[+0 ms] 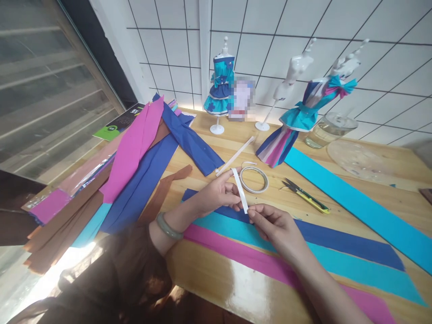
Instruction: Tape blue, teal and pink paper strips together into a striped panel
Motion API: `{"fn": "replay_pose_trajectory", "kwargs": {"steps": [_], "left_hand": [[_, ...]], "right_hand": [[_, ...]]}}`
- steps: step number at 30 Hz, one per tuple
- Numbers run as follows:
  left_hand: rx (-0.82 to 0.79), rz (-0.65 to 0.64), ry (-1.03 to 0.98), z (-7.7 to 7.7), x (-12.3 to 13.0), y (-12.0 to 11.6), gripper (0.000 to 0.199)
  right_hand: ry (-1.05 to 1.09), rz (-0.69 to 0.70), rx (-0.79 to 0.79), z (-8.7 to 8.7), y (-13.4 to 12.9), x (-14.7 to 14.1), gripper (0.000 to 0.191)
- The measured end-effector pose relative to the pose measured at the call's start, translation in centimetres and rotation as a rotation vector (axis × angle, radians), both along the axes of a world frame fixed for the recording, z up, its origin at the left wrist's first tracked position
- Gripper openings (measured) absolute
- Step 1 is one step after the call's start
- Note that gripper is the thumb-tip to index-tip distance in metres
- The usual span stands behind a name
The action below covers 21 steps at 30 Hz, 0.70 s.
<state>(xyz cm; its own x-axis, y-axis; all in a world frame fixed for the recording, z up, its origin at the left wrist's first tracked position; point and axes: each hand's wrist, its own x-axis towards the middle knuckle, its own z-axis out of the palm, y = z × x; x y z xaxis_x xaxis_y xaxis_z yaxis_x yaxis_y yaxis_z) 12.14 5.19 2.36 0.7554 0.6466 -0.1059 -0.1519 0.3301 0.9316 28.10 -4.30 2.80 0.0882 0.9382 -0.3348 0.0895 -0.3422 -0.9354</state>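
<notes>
A short white strip is stretched between my two hands. My left hand holds its upper end, the index finger extended along it and the other fingers curled. The lower end is pinched between the thumb and index finger of my right hand. Beneath my hands lie a dark blue strip, a turquoise strip and a magenta strip, side by side. A roll of tape lies just beyond the white strip, with a long thin white strip behind it.
Yellow-black snips and a wide turquoise band lie at the right. Folded magenta, blue and brown pieces pile up at the left. Along the back stand a dressed mini mannequin, a bare one, another dressed one and a glass container.
</notes>
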Motion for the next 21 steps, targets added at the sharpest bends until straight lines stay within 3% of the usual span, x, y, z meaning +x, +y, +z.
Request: {"fn": "replay_pose_trajectory", "kwargs": {"steps": [9, 16, 21], "left_hand": [[-0.051, -0.03, -0.013, 0.1, -0.1, 0.1, 0.085], [0.0, -0.023, 0.028, -0.1, -0.2, 0.2, 0.085], [-0.007, -0.021, 0.024, 0.4, -0.2, 0.2, 0.084]], "right_hand": [[0.014, -0.002, 0.025, -0.6, 0.0, 0.0, 0.046], [-0.083, 0.052, 0.11, -0.4, -0.3, -0.1, 0.042], [-0.258, -0.085, 0.251, -0.8, 0.3, 2.1, 0.039]]}}
